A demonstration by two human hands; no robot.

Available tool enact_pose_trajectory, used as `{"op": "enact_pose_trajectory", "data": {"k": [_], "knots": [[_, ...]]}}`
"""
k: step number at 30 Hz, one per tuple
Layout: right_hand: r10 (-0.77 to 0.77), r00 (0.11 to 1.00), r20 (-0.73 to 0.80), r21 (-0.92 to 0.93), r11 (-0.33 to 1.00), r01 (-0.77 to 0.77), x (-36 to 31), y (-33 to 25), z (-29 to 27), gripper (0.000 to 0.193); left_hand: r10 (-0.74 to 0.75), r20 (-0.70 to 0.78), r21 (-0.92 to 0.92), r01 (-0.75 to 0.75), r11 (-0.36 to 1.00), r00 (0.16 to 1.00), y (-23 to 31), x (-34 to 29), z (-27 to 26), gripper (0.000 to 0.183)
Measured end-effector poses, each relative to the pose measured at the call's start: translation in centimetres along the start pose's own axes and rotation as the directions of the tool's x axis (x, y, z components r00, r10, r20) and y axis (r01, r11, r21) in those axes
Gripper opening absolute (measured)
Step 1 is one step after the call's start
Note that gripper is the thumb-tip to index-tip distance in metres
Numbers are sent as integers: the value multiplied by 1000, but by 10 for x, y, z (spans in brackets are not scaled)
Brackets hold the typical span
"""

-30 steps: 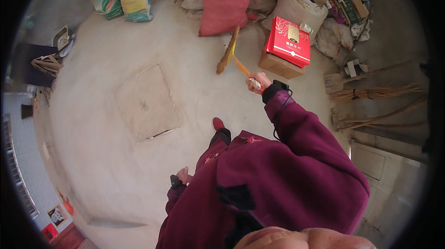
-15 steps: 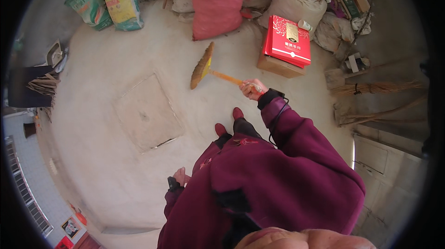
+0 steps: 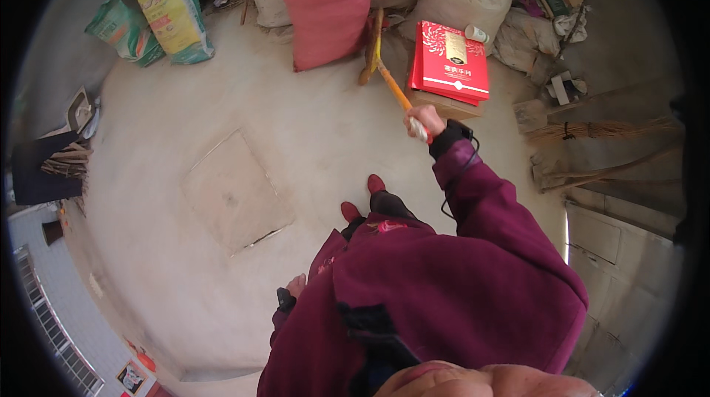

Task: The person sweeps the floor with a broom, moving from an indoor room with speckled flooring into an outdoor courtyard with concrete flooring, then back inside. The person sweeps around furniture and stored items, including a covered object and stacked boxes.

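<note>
A short broom (image 3: 395, 89) with an orange handle is gripped in my right hand (image 3: 424, 122), fingers wrapped round its grip end. Its bristle head (image 3: 373, 49) reaches forward into the gap between a pink sack (image 3: 327, 12) and a red gift box (image 3: 452, 64). The bristles are partly seen edge-on, so I cannot tell whether they touch the sack. Down at my side hangs my left hand (image 3: 296, 285), next to my coat; its fingers are mostly hidden by the wrist and the coat.
The red box rests on a brown carton (image 3: 451, 106), with a paper cup (image 3: 476, 33) on top. Several sacks (image 3: 462, 9) line the far wall. Yellow and green bags (image 3: 171, 12) stand far left. A twig broom (image 3: 599, 129) lies at right. A square hatch (image 3: 238, 194) marks the floor.
My right hand has moved slightly right, and the broom head has swung forward and right from the open floor to the gap beside the pink sack. My left hand stays low.
</note>
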State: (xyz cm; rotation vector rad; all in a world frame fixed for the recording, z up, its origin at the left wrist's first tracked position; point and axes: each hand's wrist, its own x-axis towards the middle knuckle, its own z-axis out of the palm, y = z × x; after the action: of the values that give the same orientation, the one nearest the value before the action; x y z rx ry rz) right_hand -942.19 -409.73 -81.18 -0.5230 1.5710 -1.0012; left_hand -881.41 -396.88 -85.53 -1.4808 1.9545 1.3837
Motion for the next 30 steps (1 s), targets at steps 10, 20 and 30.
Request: {"op": "enact_pose_trajectory", "data": {"k": [10, 20, 30], "knots": [[279, 931, -238, -129, 940, -315, -190, 4, 40, 15, -10, 17, 40, 9, 999, 1000, 45, 35, -46, 48], [233, 964, -131, -622, 738, -263, -257, 71, 22, 13, -169, 67, -193, 179, 965, 983, 76, 31, -69, 49], [-233, 923, 306, -823, 422, 380, -165, 60, 49, 8, -252, 21, -87, 252, 964, 968, -3, 18, -43, 52]]}}
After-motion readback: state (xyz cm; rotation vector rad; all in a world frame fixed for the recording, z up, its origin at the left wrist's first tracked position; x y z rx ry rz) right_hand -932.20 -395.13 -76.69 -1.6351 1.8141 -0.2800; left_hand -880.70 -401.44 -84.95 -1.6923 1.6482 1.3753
